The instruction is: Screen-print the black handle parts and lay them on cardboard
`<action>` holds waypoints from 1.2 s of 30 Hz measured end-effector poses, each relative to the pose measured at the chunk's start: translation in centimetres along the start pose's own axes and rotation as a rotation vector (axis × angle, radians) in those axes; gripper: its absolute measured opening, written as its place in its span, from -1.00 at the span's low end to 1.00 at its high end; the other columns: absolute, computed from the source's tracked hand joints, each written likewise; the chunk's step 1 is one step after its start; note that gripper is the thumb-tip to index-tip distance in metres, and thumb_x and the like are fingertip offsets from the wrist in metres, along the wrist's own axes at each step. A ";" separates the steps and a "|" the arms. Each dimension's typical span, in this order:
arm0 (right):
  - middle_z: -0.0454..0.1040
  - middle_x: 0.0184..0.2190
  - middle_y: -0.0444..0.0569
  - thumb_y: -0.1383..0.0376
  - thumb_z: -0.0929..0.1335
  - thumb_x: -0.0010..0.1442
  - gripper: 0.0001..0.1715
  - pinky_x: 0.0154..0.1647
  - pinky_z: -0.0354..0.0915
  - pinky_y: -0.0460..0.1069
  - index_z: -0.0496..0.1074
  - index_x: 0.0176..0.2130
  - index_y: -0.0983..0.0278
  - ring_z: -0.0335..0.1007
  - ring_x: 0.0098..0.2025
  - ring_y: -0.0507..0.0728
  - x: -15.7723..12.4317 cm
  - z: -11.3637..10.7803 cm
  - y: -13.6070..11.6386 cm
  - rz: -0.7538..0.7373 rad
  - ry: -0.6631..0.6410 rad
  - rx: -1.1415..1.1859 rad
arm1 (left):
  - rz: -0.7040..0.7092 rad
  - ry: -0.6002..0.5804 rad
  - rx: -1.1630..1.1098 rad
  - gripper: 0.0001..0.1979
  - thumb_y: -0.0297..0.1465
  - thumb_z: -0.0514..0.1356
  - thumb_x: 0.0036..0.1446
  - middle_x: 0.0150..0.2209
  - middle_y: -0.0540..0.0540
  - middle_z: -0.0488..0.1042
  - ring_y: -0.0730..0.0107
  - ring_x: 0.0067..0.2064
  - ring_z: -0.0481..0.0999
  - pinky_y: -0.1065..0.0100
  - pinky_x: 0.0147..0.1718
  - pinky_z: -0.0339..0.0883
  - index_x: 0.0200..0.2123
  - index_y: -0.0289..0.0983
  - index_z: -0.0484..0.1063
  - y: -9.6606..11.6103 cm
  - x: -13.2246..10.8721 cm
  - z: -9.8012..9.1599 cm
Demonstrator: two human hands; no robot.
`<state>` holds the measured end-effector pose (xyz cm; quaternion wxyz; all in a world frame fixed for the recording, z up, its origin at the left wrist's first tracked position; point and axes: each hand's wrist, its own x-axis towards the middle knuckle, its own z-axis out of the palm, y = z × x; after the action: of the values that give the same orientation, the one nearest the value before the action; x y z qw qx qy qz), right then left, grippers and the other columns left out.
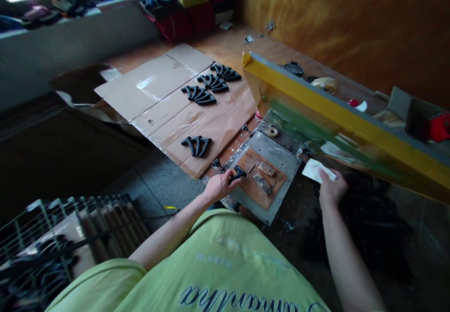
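My left hand (pixel 220 186) grips a black forked plastic part (pixel 238 173) at the near edge of a grey metal plate (pixel 281 162). A brown pad (pixel 262 186) with several small raised blocks lies on that plate, just beyond the part. My right hand (pixel 332 187) pinches a white cloth or paper sheet (pixel 317 170) to the right of the plate. Above the plate, a yellow-framed printing screen (pixel 351 110) stands tilted up, with green ink smeared across its mesh.
Several black forked parts lie in groups on flattened cardboard (pixel 197 124) left of the plate. At lower left, a wire rack (pixel 66 227) holds more black parts. Tape rolls and small items lie on the wooden bench (pixel 239 44) behind the screen, beside an orange-brown wall.
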<state>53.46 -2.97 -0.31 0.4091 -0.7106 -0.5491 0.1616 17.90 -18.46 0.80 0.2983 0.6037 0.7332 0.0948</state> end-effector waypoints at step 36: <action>0.38 -0.56 -0.20 0.20 0.43 0.02 -0.77 -0.45 0.06 -0.10 0.32 -0.49 0.24 0.26 -0.47 0.02 -13.4 13.5 -13.4 -0.187 -1.013 -0.035 | 0.279 -0.069 0.311 -0.59 -0.06 -0.10 0.33 -0.37 -0.11 0.60 0.21 -0.38 0.59 0.43 -0.52 0.17 -0.04 -0.16 0.37 -3.4 0.1 -0.1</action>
<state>31.04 -8.95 -1.37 0.0924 -0.4978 -0.7422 0.4391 14.99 -19.19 -0.88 0.2103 0.7410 0.6377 0.0003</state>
